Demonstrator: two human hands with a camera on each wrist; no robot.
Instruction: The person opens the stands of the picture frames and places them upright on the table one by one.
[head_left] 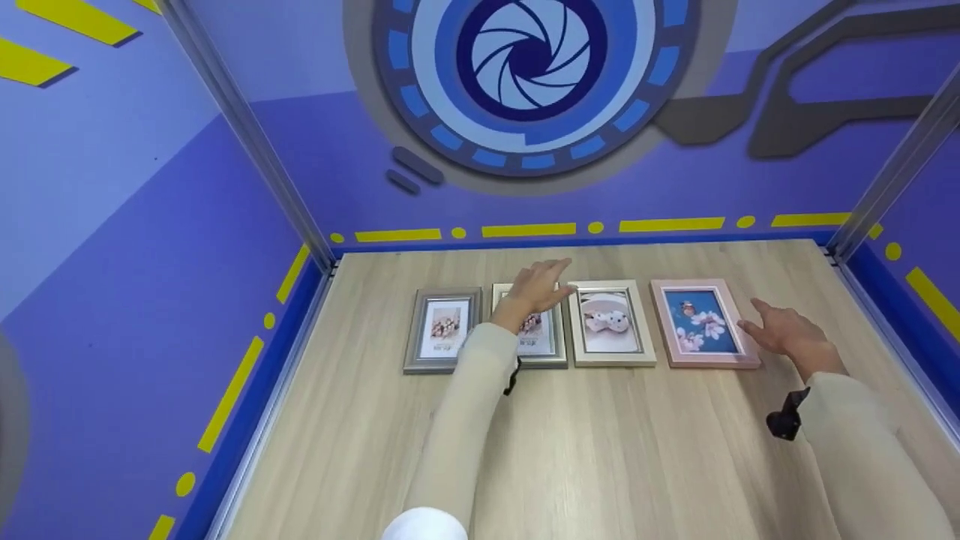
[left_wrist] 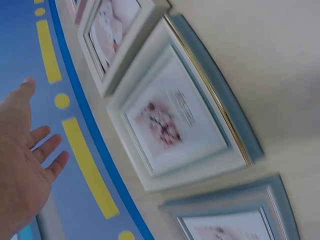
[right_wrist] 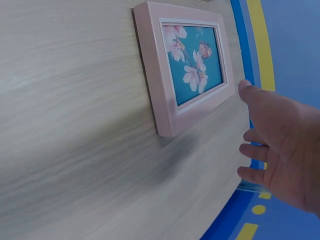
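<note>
Several picture frames lie in a row on the wooden tabletop. Over the upper part of the second frame from the left [head_left: 541, 346], my left hand [head_left: 536, 289] hovers with its fingers extended and holds nothing. That silver-edged frame shows a flower picture [left_wrist: 160, 125] in the left wrist view. To its left lies a grey frame [head_left: 444, 330], partly behind my sleeve. A cream frame [head_left: 609, 322] with a pale pink picture is just right of the left hand. Beside the rightmost, pink frame [head_left: 705, 322], my right hand [head_left: 791, 334] is held with spread fingers, gripping nothing.
The light wooden tabletop [head_left: 585, 457] is bounded by a blue printed back wall [head_left: 300, 165] and side walls. A metal post [head_left: 247, 135] stands at the back left corner. A black wrist device [head_left: 784, 420] sits at my right cuff.
</note>
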